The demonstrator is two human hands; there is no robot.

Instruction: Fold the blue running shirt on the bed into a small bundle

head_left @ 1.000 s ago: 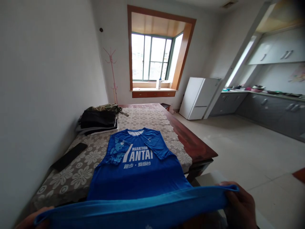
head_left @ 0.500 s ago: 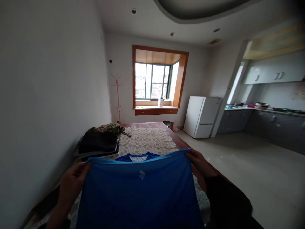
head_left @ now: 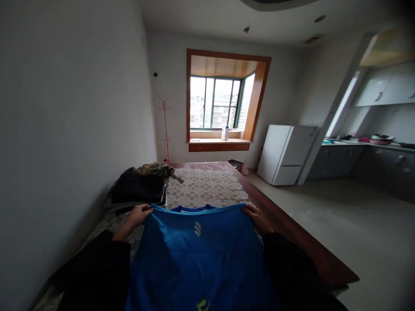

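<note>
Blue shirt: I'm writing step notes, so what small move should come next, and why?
Probably lay the light-blue edge of the shirt flat, just short of the collar: the left hand and right hand pinch its corners, stretching it between them, and the collar shows just beyond.

Left hand (head_left: 139,217) and right hand (head_left: 256,217) level, well apart, both in pinch grips, the right less clearly.

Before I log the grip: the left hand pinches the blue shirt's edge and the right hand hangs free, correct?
The right hand isn't free: the head view shows it pinching the blue shirt by its edge, as the left hand does.
</note>
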